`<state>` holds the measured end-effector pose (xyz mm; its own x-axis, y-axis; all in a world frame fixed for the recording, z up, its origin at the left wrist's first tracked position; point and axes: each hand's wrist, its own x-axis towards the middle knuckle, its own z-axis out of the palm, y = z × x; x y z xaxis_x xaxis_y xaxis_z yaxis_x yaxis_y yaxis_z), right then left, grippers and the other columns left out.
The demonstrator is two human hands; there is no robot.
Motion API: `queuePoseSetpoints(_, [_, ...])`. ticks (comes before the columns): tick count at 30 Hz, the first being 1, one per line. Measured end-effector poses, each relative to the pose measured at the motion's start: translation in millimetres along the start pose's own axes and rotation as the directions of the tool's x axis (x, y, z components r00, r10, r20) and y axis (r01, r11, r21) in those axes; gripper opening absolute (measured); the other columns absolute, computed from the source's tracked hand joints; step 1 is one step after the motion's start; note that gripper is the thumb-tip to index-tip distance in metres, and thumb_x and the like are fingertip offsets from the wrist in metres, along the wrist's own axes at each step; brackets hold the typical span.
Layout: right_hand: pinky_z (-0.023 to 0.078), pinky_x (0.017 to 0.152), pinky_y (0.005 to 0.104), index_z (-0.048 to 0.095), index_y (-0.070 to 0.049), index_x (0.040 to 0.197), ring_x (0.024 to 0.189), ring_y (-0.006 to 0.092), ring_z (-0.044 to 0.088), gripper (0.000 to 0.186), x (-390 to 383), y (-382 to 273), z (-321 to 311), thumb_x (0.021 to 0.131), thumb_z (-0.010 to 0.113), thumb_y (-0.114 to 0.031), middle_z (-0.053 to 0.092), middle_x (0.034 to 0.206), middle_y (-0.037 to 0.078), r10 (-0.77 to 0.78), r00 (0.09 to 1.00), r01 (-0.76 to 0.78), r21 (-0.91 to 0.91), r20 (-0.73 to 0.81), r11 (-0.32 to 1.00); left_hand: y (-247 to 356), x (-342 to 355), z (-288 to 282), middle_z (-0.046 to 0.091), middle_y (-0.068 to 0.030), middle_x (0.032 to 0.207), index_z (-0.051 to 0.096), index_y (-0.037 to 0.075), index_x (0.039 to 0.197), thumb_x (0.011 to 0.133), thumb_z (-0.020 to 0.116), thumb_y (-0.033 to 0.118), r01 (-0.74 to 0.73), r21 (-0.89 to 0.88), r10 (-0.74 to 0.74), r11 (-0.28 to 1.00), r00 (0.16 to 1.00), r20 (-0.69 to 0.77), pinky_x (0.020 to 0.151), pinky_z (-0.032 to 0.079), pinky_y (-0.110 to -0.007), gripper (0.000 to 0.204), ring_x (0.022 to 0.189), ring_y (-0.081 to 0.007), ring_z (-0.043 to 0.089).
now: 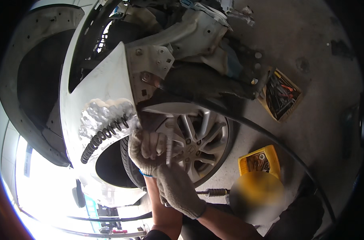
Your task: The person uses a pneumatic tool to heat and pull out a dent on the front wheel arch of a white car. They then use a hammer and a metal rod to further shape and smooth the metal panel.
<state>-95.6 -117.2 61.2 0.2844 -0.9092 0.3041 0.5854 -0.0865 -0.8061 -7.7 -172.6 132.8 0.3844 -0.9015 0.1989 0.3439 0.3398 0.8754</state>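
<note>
A white car body panel [110,72] has a patch of bare metal [100,110] with a curved row of dark wavy pull wire [96,142]. My gloved left hand [148,146] is beside the panel's lower edge, in front of the wheel [192,146], fingers curled; what they hold is unclear. My gloved right hand [178,188] is just below and partly over my left wrist, closed on something I cannot make out. A blurred, ridged strip [170,138] rises above it. A dark rod with a metal fitting [214,193] lies to its right.
A detached fender [8,68] is at left. A box of tools [280,94] and a yellow bin of small parts [258,158] sit on the concrete floor [306,132]. A thick black cable [266,136] crosses diagonally on the right. A blurred round yellow-grey shape [257,198] is at lower right.
</note>
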Motion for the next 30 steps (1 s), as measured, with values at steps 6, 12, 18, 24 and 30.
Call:
queuePoseSetpoints(6, [0.045, 0.069, 0.0391, 0.054, 0.0, 0.099, 0.077, 0.0305, 0.055, 0.022, 4.8, -4.1, -7.1, 0.08, 0.065, -0.002, 0.054, 0.081, 0.014, -0.043, 0.994, 0.051, -0.075, 0.105, 0.996, -0.1, -0.8, 2.0, 0.036, 0.0018, 0.048, 0.048, 0.012, 0.062, 0.101, 0.044, 0.022, 0.027, 0.006, -0.027, 1.0, 0.999, 0.035, 0.053, 0.038, -0.026, 0.04, 0.049, -0.0117, 0.039])
queuePoseSetpoints(12, [0.043, 0.072, 0.0464, 0.053, 0.001, 0.102, 0.082, 0.0376, 0.054, 0.024, 8.2, -3.9, -5.4, 0.08, 0.063, -0.001, 0.054, 0.085, 0.021, -0.008, 0.997, 0.006, 0.028, 0.071, 1.0, 4.7, -2.4, -6.2, 0.036, 0.0004, 0.048, 0.041, 0.016, 0.057, 0.099, 0.045, 0.024, 0.028, -0.058, -0.028, 0.998, 1.0, 0.002, 0.056, 0.039, -0.027, 0.044, 0.05, -0.0125, 0.039])
queuePoseSetpoints(18, [0.049, 0.078, 0.0467, 0.051, 0.003, 0.127, 0.091, 0.0426, 0.059, 0.043, 4.1, 16.7, -1.5, 0.089, 0.06, -0.014, 0.054, 0.114, 0.031, -0.116, 0.973, 0.147, -0.146, 0.201, 0.978, 2.7, -3.1, -0.3, 0.036, 0.0003, 0.048, 0.038, 0.016, 0.056, 0.099, 0.045, 0.025, 0.064, -0.038, -0.063, 0.997, 0.998, 0.016, 0.057, 0.04, -0.027, 0.045, 0.052, -0.0148, 0.041])
queuePoseSetpoints(24, [0.048, 0.074, 0.0453, 0.053, 0.003, 0.122, 0.086, 0.0408, 0.057, 0.037, -0.3, 10.3, 0.0, 0.088, 0.059, -0.008, 0.054, 0.105, 0.027, -0.055, 0.993, 0.06, -0.045, 0.105, 0.997, 3.3, -3.9, 1.0, 0.035, -0.0009, 0.048, 0.038, 0.016, 0.055, 0.099, 0.045, 0.025, 0.092, -0.032, -0.091, 0.995, 0.995, 0.031, 0.059, 0.04, -0.028, 0.046, 0.054, -0.0161, 0.041])
queuePoseSetpoints(30, [0.045, 0.071, 0.0426, 0.053, 0.005, 0.116, 0.083, 0.036, 0.054, 0.038, 6.2, 5.9, -6.1, 0.08, 0.064, 0.001, 0.051, 0.094, 0.023, -0.098, 0.99, 0.098, -0.002, 0.1, 0.995, 1.5, -4.3, 0.8, 0.036, -0.0009, 0.049, 0.039, 0.016, 0.056, 0.1, 0.044, 0.025, 0.068, -0.032, -0.067, 0.997, 0.997, 0.034, 0.059, 0.042, -0.03, 0.045, 0.057, -0.0168, 0.043])
